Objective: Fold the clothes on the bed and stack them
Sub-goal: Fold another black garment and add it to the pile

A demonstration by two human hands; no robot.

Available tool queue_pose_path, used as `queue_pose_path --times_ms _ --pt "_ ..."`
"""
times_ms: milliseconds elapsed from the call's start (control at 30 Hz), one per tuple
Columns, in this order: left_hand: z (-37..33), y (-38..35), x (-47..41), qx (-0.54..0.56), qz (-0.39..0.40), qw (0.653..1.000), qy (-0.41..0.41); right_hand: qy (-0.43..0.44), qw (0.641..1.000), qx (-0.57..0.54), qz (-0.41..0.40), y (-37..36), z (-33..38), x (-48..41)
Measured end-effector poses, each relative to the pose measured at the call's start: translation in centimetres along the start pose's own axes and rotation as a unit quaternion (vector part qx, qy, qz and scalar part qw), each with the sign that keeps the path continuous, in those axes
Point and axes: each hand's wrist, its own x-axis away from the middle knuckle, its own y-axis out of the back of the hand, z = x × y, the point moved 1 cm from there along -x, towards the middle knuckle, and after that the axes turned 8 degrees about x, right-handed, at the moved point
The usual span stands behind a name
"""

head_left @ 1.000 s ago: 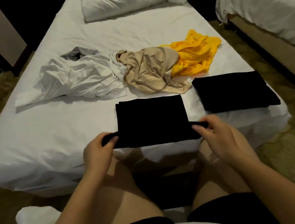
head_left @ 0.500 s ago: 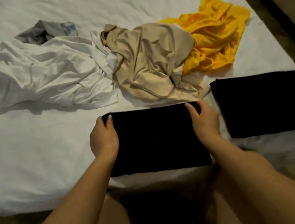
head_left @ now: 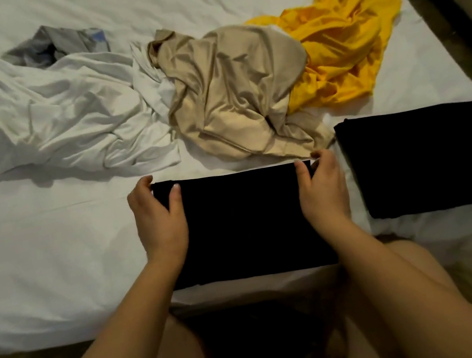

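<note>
Black garment (head_left: 246,224) folded forward; fingers (head_left: 175,197) pinch far corners.

Dim warm light, soft shadows beside crumpled clothes (head_left: 67,123), detailless black fabric (head_left: 246,224), wide-angle curvature at edges.

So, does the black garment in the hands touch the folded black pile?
Apart. The head view shows bare white sheet between the black garment and the folded black pile.

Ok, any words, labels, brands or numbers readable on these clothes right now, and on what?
No text can be read.
The grey garment: pale blue patch at its edge, perhaps a label, too blurred to read.
The middle black garment, folded black garment at right, white garment, beige garment, yellow garment: no print or tag shows.
</note>
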Motion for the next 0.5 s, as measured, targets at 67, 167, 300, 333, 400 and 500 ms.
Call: queue_pose_path --times_ms 67,167,300,333,400,500 --pt "-1.2 -0.1 1.6 -0.094 -0.007 0.989 -0.114 0.032 0.997 0.061 -0.016 0.5 0.7 1.5" --pt "-1.6 -2.1 4.8 -0.198 0.053 0.959 -0.198 0.167 0.976 0.124 -0.059 0.0 2.3 4.8" --pt "0.3 -4.3 5.3 -0.278 0.152 0.930 -0.184 0.163 0.953 0.227 0.117 -1.8 1.5 5.5" --pt "0.7 -4.5 5.1 -0.287 0.167 0.926 -0.180 0.145 0.949 0.243 0.136 -2.1 0.9 5.3" --pt "1.0 -4.8 4.9 -0.286 0.184 0.927 -0.160 0.133 0.951 0.249 0.130 -2.3 0.5 5.1" --pt "0.7 -4.9 4.7 -0.286 0.201 0.926 -0.141 0.121 0.958 0.233 0.113 -2.7 0.6 5.2"
